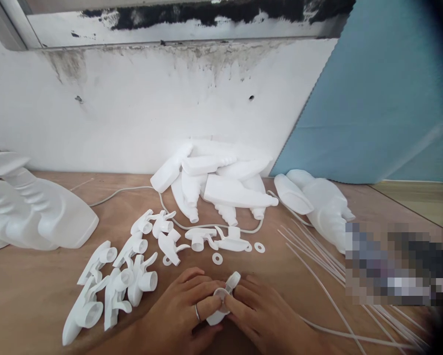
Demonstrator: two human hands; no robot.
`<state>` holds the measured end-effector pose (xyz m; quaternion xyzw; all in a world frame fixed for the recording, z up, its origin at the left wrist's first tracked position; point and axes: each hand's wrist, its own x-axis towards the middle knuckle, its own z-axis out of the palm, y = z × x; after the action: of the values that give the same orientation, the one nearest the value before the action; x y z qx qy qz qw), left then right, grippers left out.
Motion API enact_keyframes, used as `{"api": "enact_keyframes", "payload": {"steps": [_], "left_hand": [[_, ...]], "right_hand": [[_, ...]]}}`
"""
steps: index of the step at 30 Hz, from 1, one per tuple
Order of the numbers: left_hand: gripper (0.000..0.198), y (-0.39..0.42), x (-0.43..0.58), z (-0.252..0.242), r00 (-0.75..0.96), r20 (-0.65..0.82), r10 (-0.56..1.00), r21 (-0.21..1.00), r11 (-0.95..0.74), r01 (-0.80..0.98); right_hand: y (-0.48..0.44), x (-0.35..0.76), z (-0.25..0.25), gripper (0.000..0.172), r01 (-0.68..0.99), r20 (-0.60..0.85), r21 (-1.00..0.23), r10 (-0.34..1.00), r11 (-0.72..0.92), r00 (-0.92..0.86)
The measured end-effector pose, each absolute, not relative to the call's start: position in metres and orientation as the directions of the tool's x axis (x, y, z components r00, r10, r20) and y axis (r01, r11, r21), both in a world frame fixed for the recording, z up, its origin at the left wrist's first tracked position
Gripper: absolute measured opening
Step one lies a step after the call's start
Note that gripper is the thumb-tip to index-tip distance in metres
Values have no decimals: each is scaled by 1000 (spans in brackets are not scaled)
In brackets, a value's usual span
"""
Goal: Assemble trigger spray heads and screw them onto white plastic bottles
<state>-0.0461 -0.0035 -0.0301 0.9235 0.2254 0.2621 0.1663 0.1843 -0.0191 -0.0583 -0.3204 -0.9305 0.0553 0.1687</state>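
A white trigger spray head is between my two hands, its round collar opening turned up toward me. My left hand, with a ring on one finger, is closed around its left side. The fingers of my right hand close on it from the right, with a fingertip at the collar's opening. Whether anything small is in that opening is hard to make out. Just beyond my hands lies a flat white washer, with a second washer farther right. Several more spray heads lie to the left.
White empty-looking bottles are heaped against the wall, with more bottles at the left and others at the right. Thin dip tubes lie on the right. A grey cord runs across the brown table.
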Motion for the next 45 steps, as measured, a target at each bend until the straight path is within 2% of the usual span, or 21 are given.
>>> {"api": "enact_keyframes", "payload": {"steps": [3, 9, 13, 17, 20, 23, 26, 28, 30, 34, 37, 38, 42, 45], "left_hand": [[39, -3, -46, -32, 763, 400, 508, 448, -835, 321], [40, -3, -46, -34, 762, 390, 517, 476, -822, 314], [34, -4, -47, -33, 784, 352, 511, 457, -825, 333], [33, -5, -48, -34, 796, 348, 496, 411, -843, 346], [31, -5, -48, -35, 792, 338, 509, 422, -834, 355], [32, -3, -48, -36, 767, 349, 539, 461, -811, 360], [34, -1, -49, -38, 676, 360, 642, 562, -728, 392], [37, -1, -50, -41, 587, 342, 734, 636, -640, 430], [41, -1, -50, -42, 526, 308, 793, 680, -570, 462], [51, -2, -49, -44, 526, 293, 798, 680, -561, 472], [49, -1, -48, -43, 565, 299, 769, 656, -596, 464], [48, -1, -48, -43, 575, 297, 763, 653, -601, 461], [46, 0, -47, -42, 586, 297, 754, 654, -608, 451], [48, 0, -47, -42, 597, 299, 744, 650, -617, 443]], "right_hand": [[-18, 187, -70, 43, 562, 292, -183, 591, 806, -752], [-16, 188, -64, 32, 537, 425, -51, 505, 842, -751], [-16, 186, -49, 29, 514, 507, -9, 447, 858, -737], [-17, 187, -48, 24, 485, 515, 8, 413, 874, -751], [-18, 188, -52, 26, 497, 499, -10, 436, 868, -749], [-20, 187, -52, 36, 557, 477, -12, 495, 830, -727], [-19, 183, -38, 40, 623, 481, 11, 542, 782, -689], [-17, 183, -25, 36, 669, 492, 17, 576, 743, -652], [-18, 190, -14, 28, 709, 461, 30, 619, 705, -636], [-28, 230, -16, 15, 729, 242, 36, 701, 684, -670], [-37, 266, -32, 37, 764, 135, 32, 755, 644, -642], [-38, 275, -38, 39, 781, 108, 43, 774, 623, -624], [-31, 281, -56, 40, 852, 75, 61, 849, 520, -523], [-19, 264, -59, 39, 862, 65, 60, 860, 503, -506]]}}
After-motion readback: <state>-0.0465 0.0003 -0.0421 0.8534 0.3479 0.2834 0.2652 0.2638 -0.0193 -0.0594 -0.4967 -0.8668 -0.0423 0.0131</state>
